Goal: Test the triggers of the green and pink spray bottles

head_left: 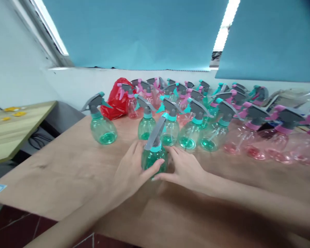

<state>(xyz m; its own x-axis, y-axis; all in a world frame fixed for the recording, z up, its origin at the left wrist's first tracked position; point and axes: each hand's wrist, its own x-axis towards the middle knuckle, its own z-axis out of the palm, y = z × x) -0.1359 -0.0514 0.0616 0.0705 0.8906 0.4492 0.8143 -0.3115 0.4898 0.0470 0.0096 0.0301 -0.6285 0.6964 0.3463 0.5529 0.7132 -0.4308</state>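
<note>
At the near part of the brown counter (67,165), a translucent green spray bottle (150,156), upright, with fingers of the left hand (129,168) clamped on its belly and those of the right hand (189,168) parted around the other side, contact unclear. Liable to slide or topple into the close-packed green and pink bottles (190,134) behind if pushed unevenly, owing to smooth, rounded walls and a tall head; turquoise at the collar (155,148), grey along the trigger lever (155,134), slightly blurred. Farther back, a red plastic bag (116,100) near the white wall (77,82), below blue blinds (144,34).
</note>
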